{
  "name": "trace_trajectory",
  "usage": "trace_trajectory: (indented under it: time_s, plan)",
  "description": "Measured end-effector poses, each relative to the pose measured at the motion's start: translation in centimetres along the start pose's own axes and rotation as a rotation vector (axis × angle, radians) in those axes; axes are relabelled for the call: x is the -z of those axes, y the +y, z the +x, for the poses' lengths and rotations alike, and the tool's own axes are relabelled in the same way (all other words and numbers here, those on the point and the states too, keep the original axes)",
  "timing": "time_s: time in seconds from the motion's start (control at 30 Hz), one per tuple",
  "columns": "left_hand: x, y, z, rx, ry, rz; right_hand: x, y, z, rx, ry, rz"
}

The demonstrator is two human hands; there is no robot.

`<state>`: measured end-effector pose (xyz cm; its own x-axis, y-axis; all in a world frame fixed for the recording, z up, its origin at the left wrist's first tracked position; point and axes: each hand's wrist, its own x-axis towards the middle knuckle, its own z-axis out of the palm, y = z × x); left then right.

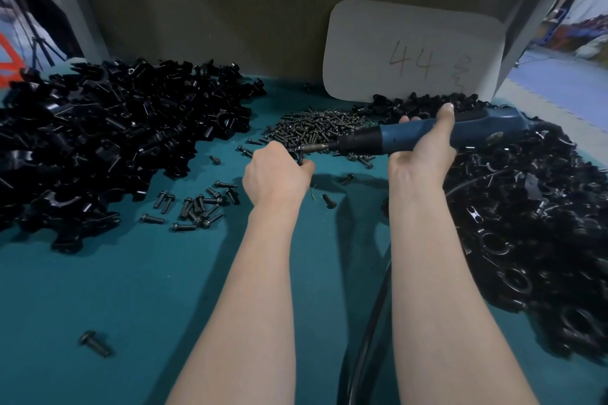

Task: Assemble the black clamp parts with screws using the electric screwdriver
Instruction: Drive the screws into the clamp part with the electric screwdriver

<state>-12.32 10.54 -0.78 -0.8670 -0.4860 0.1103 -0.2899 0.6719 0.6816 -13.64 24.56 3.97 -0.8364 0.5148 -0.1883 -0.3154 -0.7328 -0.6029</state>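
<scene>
A teal table [131, 289] carries a heap of black clamp parts [108, 122] at the left, a second heap [526, 207] at the right, and screws [316, 128] at upper centre below a white card [411, 52] marked 44. At centre the left hand [276, 174] curls tightly round a clamp piece [297, 154], mostly hidden in the fist. The right hand [424, 148] wraps the blue electric screwdriver [487, 123], its bit [316, 148] pointing left onto that piece.
</scene>
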Motion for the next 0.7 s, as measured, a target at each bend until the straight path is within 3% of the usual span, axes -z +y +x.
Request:
trace_trajectory:
  time_s: [0.7]
  plan:
    - [-0.09, -0.2, 0.18, 0.016, -0.009, -0.025, -0.37, 0.39, -0.29, -0.008, -0.025, 0.001]
